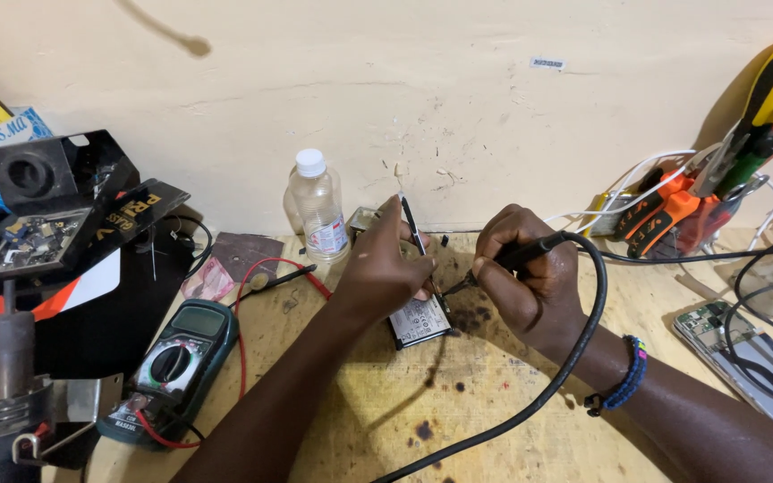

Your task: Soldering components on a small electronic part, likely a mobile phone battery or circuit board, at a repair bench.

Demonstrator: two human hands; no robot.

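The phone [420, 315] is lying near the middle of the scorched wooden bench [458, 402], propped up on its long edge; the left hand [385, 266] is curling over the phone's upper side, fingers pressed together around its thin rim and steadying it; the right hand [519, 273], just right of the phone, is pinching a black soldering iron [530, 252] like a pen, its tip touching the phone's right edge, its cable [574, 358] looping away toward the viewer; this looks like the soldering step itself, and the next touch is calling for a still grip and a light, brief contact; left of the phone a green multimeter [176, 358] is resting; behind the phone a clear bottle [317, 206] is standing.
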